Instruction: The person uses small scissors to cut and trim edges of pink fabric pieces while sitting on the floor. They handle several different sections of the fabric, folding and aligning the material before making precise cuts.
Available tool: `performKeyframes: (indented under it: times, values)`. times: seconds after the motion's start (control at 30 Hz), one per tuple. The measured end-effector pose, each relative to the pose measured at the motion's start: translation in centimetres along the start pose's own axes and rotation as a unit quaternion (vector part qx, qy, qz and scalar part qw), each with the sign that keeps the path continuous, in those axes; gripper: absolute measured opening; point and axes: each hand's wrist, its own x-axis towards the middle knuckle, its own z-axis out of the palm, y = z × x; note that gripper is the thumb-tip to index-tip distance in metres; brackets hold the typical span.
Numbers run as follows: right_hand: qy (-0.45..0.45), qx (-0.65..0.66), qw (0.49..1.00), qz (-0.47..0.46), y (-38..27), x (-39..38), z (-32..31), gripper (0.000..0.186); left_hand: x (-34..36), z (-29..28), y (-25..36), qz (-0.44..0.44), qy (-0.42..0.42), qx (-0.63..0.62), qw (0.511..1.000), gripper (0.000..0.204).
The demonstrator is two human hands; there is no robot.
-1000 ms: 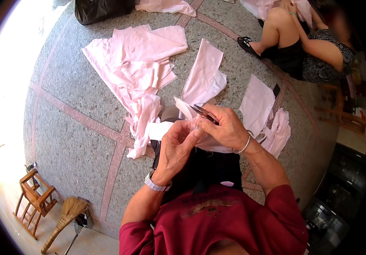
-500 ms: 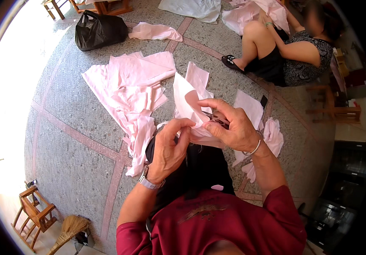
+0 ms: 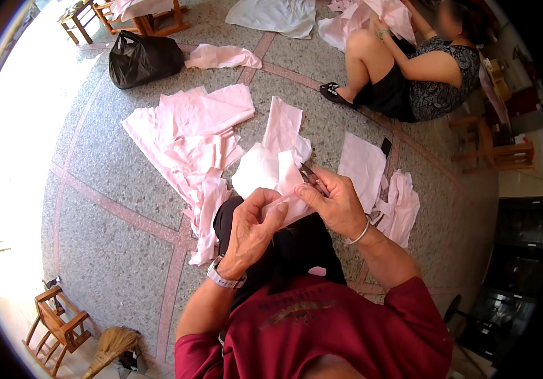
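Note:
A pale pink piece of cloth (image 3: 256, 170) hangs over my lap between my hands. My left hand (image 3: 254, 230) is closed on its lower edge, thumb up. My right hand (image 3: 338, 203) holds small dark metal scissors (image 3: 311, 175), blades pointing up and left, and its thumb also presses the cloth's right edge. Around my knees lie loose pink pieces: a large crumpled pile (image 3: 180, 136) at the left, a long piece (image 3: 281, 120) just ahead, and a flat piece (image 3: 360, 164) with a crumpled one (image 3: 401, 208) at the right.
A co-worker (image 3: 435, 82) sits on the floor at upper right, handling pink cloth (image 3: 394, 19). A black bag (image 3: 145, 60), wooden stools (image 3: 76, 19) and white sheeting (image 3: 268, 16) are at the back. A small wooden chair (image 3: 57, 322) and straw broom (image 3: 110, 350) stand lower left.
The cloth in my hands rose, then folded over toward the upper left. Both hands moved slightly lower, still holding it and the scissors. The view has shifted, showing more of the floor's back.

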Motion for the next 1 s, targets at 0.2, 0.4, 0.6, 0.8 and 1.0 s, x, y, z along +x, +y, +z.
performKeyframes:
  times: [0.2,0.4,0.6,0.8,1.0]
  values:
    - [0.071,0.028,0.991,-0.110,-2.1,-1.6,-2.1,0.022,-0.7,0.9,0.2,0.005,0.042,0.016,0.999,0.018]
    - [-0.079,0.048,0.993,-0.074,-0.8,-1.2,-1.0,0.024,-1.2,1.4,0.6,-0.007,-0.009,0.021,1.000,0.018]
    - [-0.041,0.092,0.995,0.029,0.0,-2.4,-0.8,0.017,-1.5,0.7,-1.0,-0.123,-0.030,-0.133,0.983,0.019]
    - [0.071,-0.015,0.994,-0.084,0.7,-2.7,-0.3,0.016,-1.4,1.5,-2.1,-0.170,0.013,-0.139,0.976,0.023]
    - [-0.124,0.049,0.991,0.027,-1.5,-4.8,-1.4,0.021,-1.4,1.7,-2.4,-0.176,0.040,-0.120,0.976,0.026]
